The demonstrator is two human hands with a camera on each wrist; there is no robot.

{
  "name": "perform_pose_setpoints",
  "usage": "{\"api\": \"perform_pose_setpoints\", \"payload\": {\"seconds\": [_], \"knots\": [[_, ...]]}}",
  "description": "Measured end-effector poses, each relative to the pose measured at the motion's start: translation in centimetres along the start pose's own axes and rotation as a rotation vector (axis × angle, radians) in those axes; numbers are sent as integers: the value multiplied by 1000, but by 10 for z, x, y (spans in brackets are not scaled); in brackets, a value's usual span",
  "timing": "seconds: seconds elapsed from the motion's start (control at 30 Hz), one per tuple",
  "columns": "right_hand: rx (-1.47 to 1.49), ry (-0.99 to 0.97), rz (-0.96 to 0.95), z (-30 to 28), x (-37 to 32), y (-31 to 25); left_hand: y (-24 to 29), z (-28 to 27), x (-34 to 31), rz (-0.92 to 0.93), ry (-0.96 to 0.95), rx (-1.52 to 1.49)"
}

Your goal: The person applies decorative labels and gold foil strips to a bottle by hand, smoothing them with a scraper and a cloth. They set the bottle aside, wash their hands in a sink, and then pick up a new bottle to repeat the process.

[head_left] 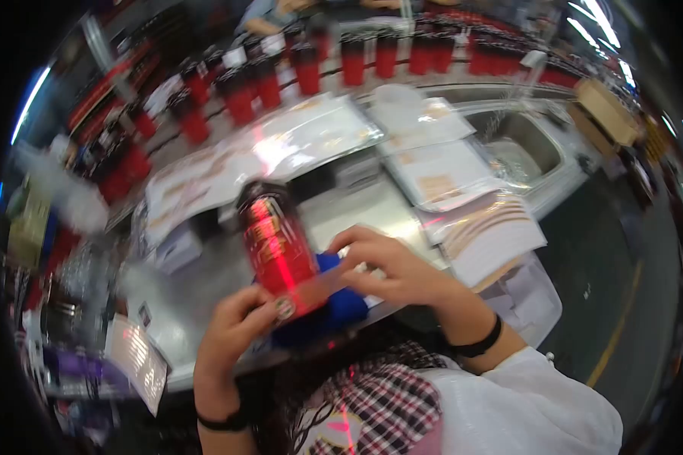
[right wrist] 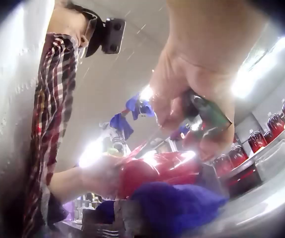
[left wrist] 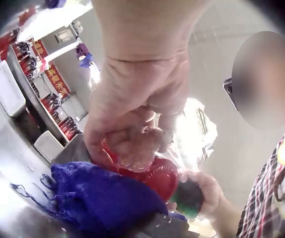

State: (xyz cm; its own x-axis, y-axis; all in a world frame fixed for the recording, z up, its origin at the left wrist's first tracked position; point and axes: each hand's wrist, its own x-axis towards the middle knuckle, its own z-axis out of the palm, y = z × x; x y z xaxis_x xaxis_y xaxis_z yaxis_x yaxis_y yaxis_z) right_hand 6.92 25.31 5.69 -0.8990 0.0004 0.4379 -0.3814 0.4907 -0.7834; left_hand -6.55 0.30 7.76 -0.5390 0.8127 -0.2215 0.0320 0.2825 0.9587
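A glossy red bottle with a dark top lies on a blue cloth, its base toward the person. The left hand curls its fingers at the base end; the left wrist view shows this hand against the red surface. A translucent strip spans the base between both hands, with a small round mark beside the left thumb. The right hand pinches the strip's other end. In the right wrist view, a dark green glossy piece shows among the right hand's fingers.
Flat plastic-wrapped packs and sheets lie around the metal table. Rows of red and dark bottles stand behind. A sink and an open carton are at the right. People sit across the counter.
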Motion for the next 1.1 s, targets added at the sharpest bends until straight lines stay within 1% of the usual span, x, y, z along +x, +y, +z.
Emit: {"api": "perform_pose_setpoints", "payload": {"seconds": [0.03, 0.07, 0.1, 0.17, 0.27, 0.37, 0.47, 0.6, 0.77, 0.97, 1.1], "knots": [[118, -18, 162, 0, 0, -8, 1, -3, -1, -11, -19, -31], [148, -27, 216, 1, 0, -9, -2, -5, -4, -18, -41, -61], [117, -1, 126, 4, -1, -2, -3, -3, -4, -8, -28, -44], [149, -10, 172, 4, 0, -7, -7, -5, -4, 3, -51, -101], [109, 7, 168, 5, 2, -3, -6, -7, -3, 12, -13, -86], [104, 81, 172, 7, 2, 4, -3, -4, 2, 45, 53, -201], [92, 132, 198, 9, 4, 8, -2, -5, 12, 116, 90, -229], [81, 181, 257, 10, 4, 12, -4, -9, 22, 108, 122, -191], [54, 189, 246, 11, 6, 18, -2, -11, 26, 122, 131, -223], [53, 182, 254, 10, 5, 22, -8, -11, 30, 136, 142, -138], [48, 176, 260, 11, 4, 24, -7, -10, 29, 138, 145, -137]]}}
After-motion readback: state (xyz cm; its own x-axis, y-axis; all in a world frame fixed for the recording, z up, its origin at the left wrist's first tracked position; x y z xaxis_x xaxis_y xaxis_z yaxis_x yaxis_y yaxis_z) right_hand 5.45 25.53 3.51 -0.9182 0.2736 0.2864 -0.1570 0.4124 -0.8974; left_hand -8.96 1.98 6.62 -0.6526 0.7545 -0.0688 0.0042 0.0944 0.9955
